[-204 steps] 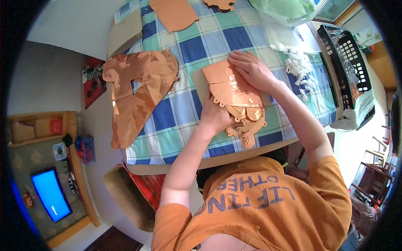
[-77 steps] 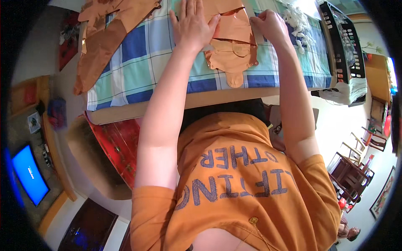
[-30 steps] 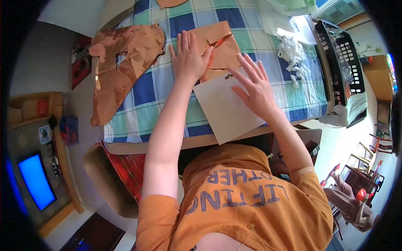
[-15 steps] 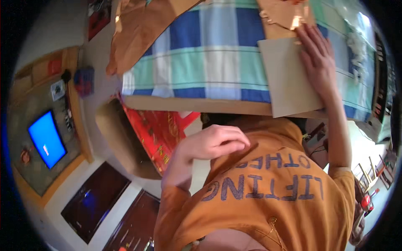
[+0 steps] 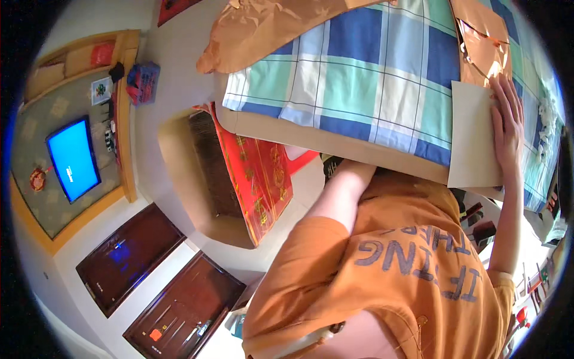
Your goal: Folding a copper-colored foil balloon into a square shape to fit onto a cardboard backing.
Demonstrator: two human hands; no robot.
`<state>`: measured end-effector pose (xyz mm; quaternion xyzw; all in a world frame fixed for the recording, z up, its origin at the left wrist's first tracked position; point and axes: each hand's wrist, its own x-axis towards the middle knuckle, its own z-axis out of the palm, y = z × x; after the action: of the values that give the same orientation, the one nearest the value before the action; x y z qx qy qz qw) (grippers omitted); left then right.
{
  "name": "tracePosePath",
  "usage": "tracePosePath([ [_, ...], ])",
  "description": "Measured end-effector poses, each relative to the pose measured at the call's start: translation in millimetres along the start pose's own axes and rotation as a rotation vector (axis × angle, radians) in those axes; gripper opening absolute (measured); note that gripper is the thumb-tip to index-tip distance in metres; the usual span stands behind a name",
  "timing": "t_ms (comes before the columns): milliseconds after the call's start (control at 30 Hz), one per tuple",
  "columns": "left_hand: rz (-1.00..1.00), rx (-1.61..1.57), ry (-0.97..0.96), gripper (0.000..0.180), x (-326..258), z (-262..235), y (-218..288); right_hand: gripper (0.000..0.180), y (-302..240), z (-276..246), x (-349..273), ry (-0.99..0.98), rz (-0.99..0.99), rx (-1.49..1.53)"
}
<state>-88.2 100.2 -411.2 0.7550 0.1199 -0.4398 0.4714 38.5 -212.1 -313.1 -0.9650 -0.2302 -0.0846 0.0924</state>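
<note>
My right hand [image 5: 508, 128] lies flat along the right side of a pale grey card [image 5: 472, 140], its fingers stretched out. Its fingertips reach the lower end of a shiny copper-coloured folded packet [image 5: 483, 45], which lies just beyond the card. Both rest on a blue, green and white checked cloth [image 5: 353, 78] over the table. My left forearm [image 5: 344, 188] runs down to the table's near edge, where the left hand [image 5: 359, 172] goes under the edge. The fingers of that hand are hidden.
Copper-brown wrapping paper [image 5: 269, 30] spreads over the far left of the cloth. An open cardboard box with a red printed side [image 5: 263, 179] stands below the table, on the left. Further left are a lit blue screen [image 5: 73, 160] and dark cabinet fronts [image 5: 128, 257].
My left hand has dropped from in front of my shirt to below the table edge. The view has swung left, so the table appears further right. My right hand stays on the card.
</note>
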Motion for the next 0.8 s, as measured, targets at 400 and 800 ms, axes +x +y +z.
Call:
tracePosePath([
  [400,0.029,-0.047,0.062,0.046,0,6,-13,0.042,-1,-2,1,0.002,-0.013,0.025],
  [800,0.019,-0.046,0.108,0.050,1,21,-18,0.044,2,-4,-1,0.026,-0.021,0.023],
])
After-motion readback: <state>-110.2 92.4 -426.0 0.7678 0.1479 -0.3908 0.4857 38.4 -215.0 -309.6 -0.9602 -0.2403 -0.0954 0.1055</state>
